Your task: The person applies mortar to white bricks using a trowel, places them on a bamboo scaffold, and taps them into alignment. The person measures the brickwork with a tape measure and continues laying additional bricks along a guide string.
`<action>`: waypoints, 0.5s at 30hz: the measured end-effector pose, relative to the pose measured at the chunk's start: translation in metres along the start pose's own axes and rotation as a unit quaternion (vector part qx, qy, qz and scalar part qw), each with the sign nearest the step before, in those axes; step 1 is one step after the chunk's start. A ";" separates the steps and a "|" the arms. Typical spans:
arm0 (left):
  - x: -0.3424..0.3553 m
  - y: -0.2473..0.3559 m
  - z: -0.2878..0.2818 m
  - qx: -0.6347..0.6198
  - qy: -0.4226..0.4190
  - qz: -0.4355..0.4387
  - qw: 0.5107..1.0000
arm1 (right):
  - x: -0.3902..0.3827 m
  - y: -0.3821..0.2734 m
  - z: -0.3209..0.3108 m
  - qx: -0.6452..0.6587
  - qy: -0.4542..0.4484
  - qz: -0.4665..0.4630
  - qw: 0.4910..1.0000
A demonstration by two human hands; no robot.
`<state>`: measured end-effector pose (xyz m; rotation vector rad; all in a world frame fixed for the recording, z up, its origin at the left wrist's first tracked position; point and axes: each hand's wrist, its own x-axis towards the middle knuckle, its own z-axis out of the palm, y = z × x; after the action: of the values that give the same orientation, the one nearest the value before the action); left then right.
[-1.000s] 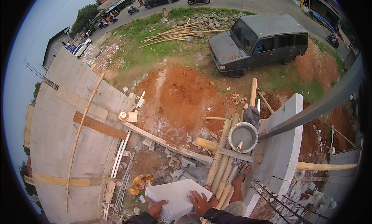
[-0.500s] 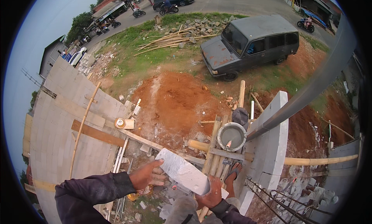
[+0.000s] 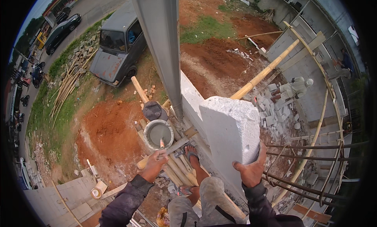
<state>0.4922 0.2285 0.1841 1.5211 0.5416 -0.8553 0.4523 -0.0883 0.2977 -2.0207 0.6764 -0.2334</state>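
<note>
Block (image 3: pixel 224 134) now over at wall (image 3: pixel 192 94); R hand (image 3: pixel 253 171), fingers spread, prob. steadies its end; L hand (image 3: pixel 155 164) curled nr tool handle (image 3: pixel 162 143), grip unclear.

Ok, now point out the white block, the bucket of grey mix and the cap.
White block (image 3: pixel 231 129): head view, on its shaded broad side.
Bucket (image 3: pixel 145 136): head view, on its left rim.
Cap (image 3: pixel 154 110): head view, on its crown.

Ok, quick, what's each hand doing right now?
Left hand: fingers curled beside the trowel handle; can't tell if it's gripping.
Right hand: holding the near end of the white block, thumb and fingers spread.
</note>
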 end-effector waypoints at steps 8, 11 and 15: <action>0.224 0.073 0.105 0.491 0.074 0.346 0.796 | 0.113 -0.029 0.041 0.087 0.070 0.009 0.994; 0.263 0.096 0.121 0.536 0.097 0.352 0.761 | 0.168 -0.026 0.067 0.027 0.066 -0.062 0.995; 0.290 0.113 0.130 0.587 0.085 0.276 0.756 | 0.250 -0.016 0.113 -0.095 0.077 -0.170 0.978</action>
<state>0.7307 0.0432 0.0333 2.7285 -0.4867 -0.5540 0.7134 -0.1356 0.2255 -2.3146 0.4551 -0.5500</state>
